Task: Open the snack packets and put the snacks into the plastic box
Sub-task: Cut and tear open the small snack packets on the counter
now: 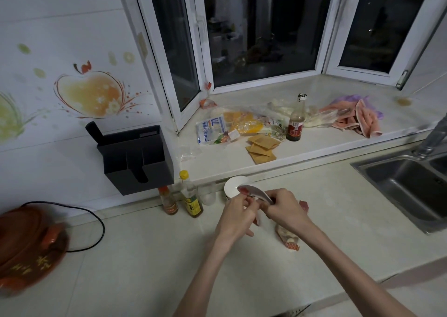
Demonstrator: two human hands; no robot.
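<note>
Head view: the left hand (235, 211) and right hand (284, 209) meet above the pale surface (145, 256), both pinching a small snack packet (255, 193) by its upper edge, fingers curled on it. Just behind the packet stands a white container (233, 187). Another snack packet (287, 238) lies on the surface below the right wrist. Three bottles (191, 196) stand left of the container by the wall; a steel sink (406, 186) lies to the right, well apart.
</note>
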